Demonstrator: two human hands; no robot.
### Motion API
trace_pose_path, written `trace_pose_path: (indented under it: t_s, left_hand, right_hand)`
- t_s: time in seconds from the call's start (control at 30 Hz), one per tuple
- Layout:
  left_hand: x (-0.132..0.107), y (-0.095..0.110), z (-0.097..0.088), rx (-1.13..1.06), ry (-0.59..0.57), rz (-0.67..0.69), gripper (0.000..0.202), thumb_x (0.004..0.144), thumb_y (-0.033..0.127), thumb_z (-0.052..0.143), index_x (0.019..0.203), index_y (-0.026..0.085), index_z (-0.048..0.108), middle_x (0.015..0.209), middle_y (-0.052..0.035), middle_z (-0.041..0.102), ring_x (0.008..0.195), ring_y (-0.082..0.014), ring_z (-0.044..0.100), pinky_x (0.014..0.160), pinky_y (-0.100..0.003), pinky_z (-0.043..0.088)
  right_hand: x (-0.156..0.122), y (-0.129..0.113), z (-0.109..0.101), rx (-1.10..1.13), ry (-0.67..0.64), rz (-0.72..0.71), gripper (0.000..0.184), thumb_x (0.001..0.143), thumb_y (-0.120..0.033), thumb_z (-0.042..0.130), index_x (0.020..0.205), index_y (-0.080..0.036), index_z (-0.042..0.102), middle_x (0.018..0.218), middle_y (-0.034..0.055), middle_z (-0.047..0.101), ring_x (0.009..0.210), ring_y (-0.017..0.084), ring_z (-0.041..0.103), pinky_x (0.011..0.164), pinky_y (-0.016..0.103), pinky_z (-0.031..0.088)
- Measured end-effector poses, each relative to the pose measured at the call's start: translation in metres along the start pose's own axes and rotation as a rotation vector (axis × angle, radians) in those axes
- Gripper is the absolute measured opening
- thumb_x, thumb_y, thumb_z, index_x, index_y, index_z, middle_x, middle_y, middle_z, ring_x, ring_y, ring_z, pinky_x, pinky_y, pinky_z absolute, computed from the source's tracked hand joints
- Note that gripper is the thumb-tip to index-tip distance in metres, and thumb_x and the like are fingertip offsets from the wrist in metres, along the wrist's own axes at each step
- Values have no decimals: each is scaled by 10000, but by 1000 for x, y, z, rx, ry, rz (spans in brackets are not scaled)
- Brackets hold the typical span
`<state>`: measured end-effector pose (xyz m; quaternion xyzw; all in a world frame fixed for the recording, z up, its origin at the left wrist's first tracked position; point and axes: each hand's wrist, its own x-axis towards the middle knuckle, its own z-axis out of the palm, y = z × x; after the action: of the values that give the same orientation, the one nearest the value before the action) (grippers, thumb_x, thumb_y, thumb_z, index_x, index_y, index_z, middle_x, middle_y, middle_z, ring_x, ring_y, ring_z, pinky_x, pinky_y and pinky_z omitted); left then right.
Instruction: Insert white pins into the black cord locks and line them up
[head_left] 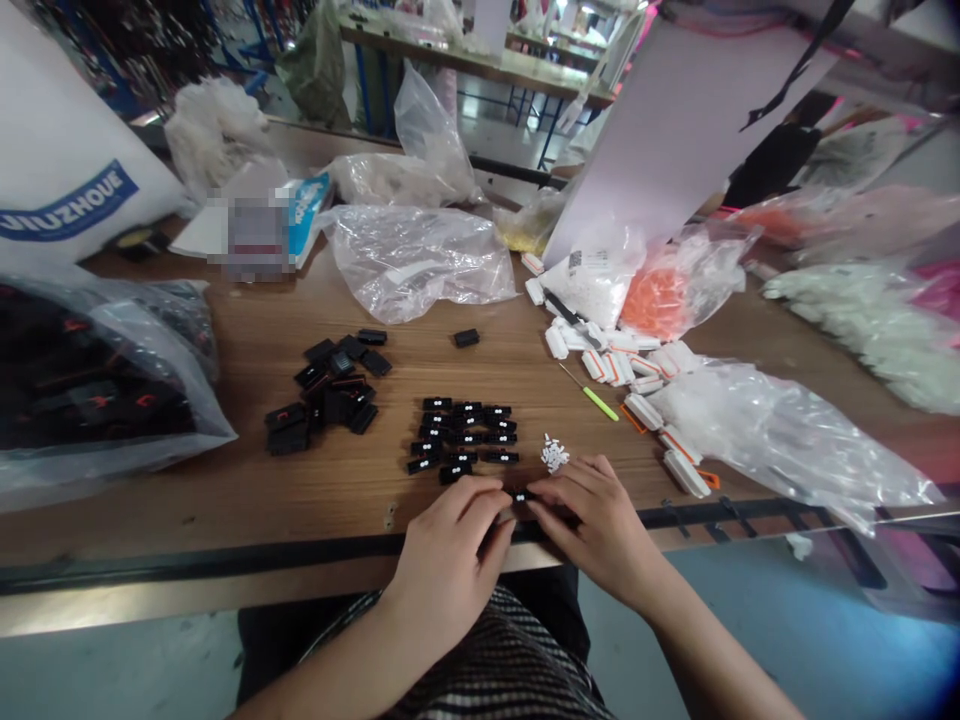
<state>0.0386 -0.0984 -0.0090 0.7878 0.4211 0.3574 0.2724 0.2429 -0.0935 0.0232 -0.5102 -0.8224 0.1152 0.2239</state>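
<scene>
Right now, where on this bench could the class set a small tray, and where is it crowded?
Bare wood shows between the loose black pieces, the black rows and the green-handled pick, and left of the left hand, below the bagged parts. White pieces and plastic bags crowd the right.

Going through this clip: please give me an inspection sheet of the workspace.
surface: wooden table with a dark edge strip
things: small black piece, rows of black pieces, tiny white parts
clutter: plastic bags, bagged black pieces, white-and-orange pieces, green-handled pick
hands: left hand and right hand both pinch the small black piece
cables: nothing seen
surroundings: another table, person in dark clothes
</scene>
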Motion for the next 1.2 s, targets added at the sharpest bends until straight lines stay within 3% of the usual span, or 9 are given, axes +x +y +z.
trace_pose_path:
  t_s: [0.27,0.43,0.57,0.63,0.73,0.8,0.87,1.03,1.2]
  left_hand:
    - [-3,3,-6,-96,25,9,81,932,146,582,985,206,597,969,-24,635,903,-167,636,798,-315,539]
    - [-2,4,-5,-104,8,6,82,930,154,580,991,206,595,968,-28,638,891,-174,637,791,-319,530]
    - [-2,3,-4,-92,31,7,52,933,165,571,963,200,595,921,-19,627,836,-165,630,745,-303,522]
    - [-3,2,-3,-89,40,-5,61,935,162,560,958,200,601,915,-15,627,823,-160,630,734,-296,519]
    - [-3,1,-3,-76,38,-40,68,935,168,554,943,203,612,907,-11,627,811,-159,629,720,-293,517]
    - [-3,1,-3,-74,32,-59,58,932,179,561,930,204,613,904,-12,627,820,-164,631,730,-300,517]
    - [-3,1,-3,-80,28,-69,44,928,190,571,925,205,613,908,-13,631,843,-171,636,749,-309,520]
    - [-3,1,-2,-84,30,-66,33,917,194,585,933,210,609,921,-10,640,852,-176,641,746,-314,524]
    - [-4,-1,-2,-96,21,-61,53,937,184,559,929,206,607,907,-12,631,834,-166,636,745,-309,529]
  right_hand:
    - [13,-4,9,-106,77,-32,112,926,-198,589,969,-207,691,804,35,740,744,195,634,786,383,383]
    - [33,-1,-11,-112,113,-48,121,933,-262,599,989,-212,694,843,37,745,742,188,637,767,374,391]
    - [97,7,-23,-216,9,-89,222,970,-232,494,986,-202,714,927,51,719,818,194,643,778,364,405]
    - [139,15,-18,-284,-63,-86,244,944,-187,487,1018,-179,720,1000,73,696,873,212,639,815,372,419]
    - [196,29,-1,-301,-240,-24,393,868,-140,526,1240,-163,651,1242,133,622,991,255,620,875,393,418]
    - [223,38,9,-281,-300,-23,443,814,-130,580,1251,-155,649,1227,145,640,993,270,622,870,393,423]
    - [239,47,15,-245,-365,-19,360,763,-136,642,1114,-147,721,1077,128,708,924,263,640,819,368,443]
    - [243,58,13,-110,-447,45,163,719,-136,711,869,-161,767,826,50,748,748,183,654,697,286,469]
    - [186,45,-17,-19,-327,132,163,807,-227,669,937,-150,728,830,40,735,706,149,642,652,268,481]
